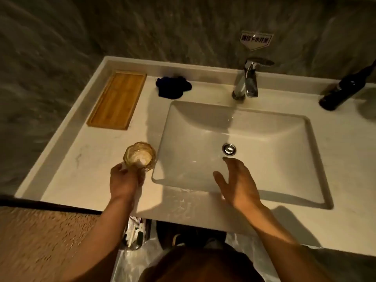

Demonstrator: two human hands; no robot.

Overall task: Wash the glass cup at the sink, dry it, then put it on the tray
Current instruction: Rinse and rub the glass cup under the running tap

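Observation:
The faceted glass cup (140, 156) stands upright on the white counter just left of the sink (284, 127). My left hand (124, 181) wraps around its near side. Over the basin's front edge, my right hand (237, 183) hovers with fingers spread and nothing in it. An empty wooden tray (117, 99) lies at the back left of the counter. A crumpled dark blue cloth (173, 87) sits behind the sink, between the tray and the chrome faucet (247, 80). I cannot tell whether water runs from the faucet.
A dark bottle (341, 89) stands at the back right of the counter. A drain plug (229, 148) sits in the middle of the basin. A grey wall with a small sign (256, 40) rises behind. The counter's front edge is wet.

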